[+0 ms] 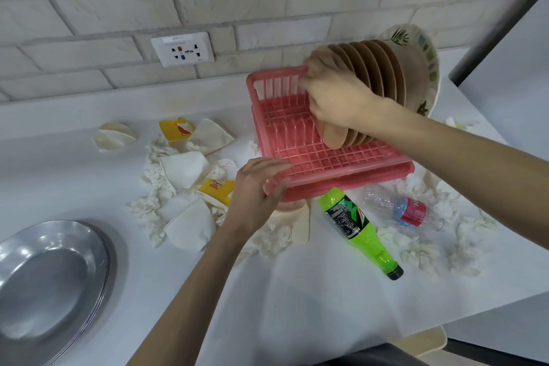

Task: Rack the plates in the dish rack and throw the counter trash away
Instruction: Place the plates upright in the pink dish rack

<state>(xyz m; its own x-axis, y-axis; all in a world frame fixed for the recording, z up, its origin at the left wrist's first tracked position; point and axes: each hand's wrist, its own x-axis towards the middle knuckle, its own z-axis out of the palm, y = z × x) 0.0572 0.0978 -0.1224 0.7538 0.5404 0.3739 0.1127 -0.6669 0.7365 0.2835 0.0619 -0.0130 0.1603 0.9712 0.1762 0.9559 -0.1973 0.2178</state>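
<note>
A pink dish rack (300,140) stands on the white counter (297,306). Several tan plates (377,68) stand upright in its right half, with a larger leaf-patterned plate (416,41) behind them. My right hand (335,95) grips the nearest tan plate (334,138), whose lower edge sits among the rack's bars. My left hand (258,184) rests on the rack's front left corner, fingers curled over its rim. Crumpled tissue (154,178), flattened paper cups (190,223), a green bottle (356,229) and a clear bottle (401,209) litter the counter.
A stack of steel plates (47,282) lies at the lower left. A wall socket (182,49) sits on the white brick wall behind. More tissue (445,246) lies right of the bottles. The counter ends at the right, near a grey panel.
</note>
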